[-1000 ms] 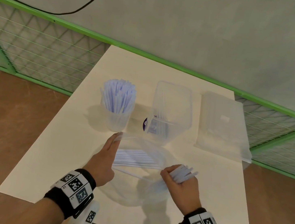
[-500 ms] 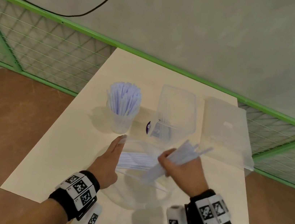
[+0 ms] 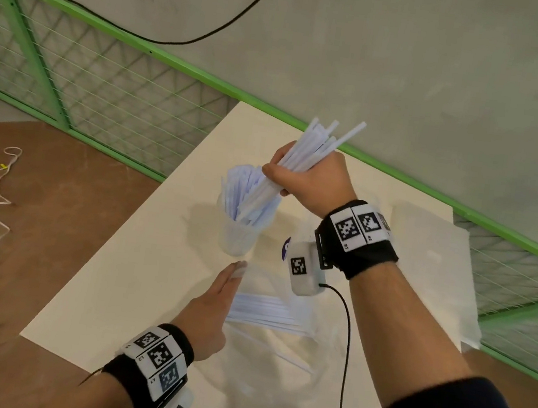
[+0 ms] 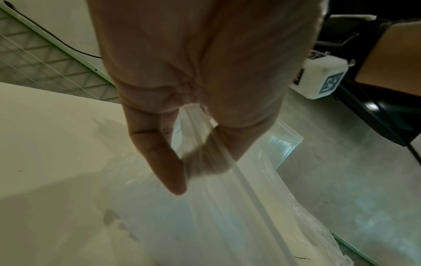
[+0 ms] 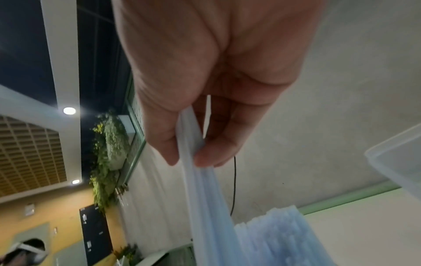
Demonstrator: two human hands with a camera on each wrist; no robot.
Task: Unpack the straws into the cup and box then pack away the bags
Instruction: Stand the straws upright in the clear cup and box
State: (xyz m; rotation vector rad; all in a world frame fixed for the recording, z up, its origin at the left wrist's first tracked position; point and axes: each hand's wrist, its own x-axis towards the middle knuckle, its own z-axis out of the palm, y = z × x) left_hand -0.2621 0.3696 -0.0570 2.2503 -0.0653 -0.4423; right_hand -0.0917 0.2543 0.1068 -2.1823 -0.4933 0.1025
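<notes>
the bundle of thin white plastic straws (image 3: 294, 173) is clamped in my right hand (image 3: 312, 179), lower ends entering the clear plastic cup (image 3: 239, 234). next: loosen that grip. near the cup, my left hand (image 3: 211, 310) pinches the clear bag (image 4: 216, 207) on the table (image 3: 133, 271).

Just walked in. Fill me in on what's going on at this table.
A person is unpacking straws from a clear plastic bag on a white table. Their right hand grips a bundle of straws, tilted, with its lower ends at the mouth of a cup already crowded with straws. Their left hand pinches the bag's edge, holding it open; more straws lie inside. A clear box stands near the cup.
</notes>
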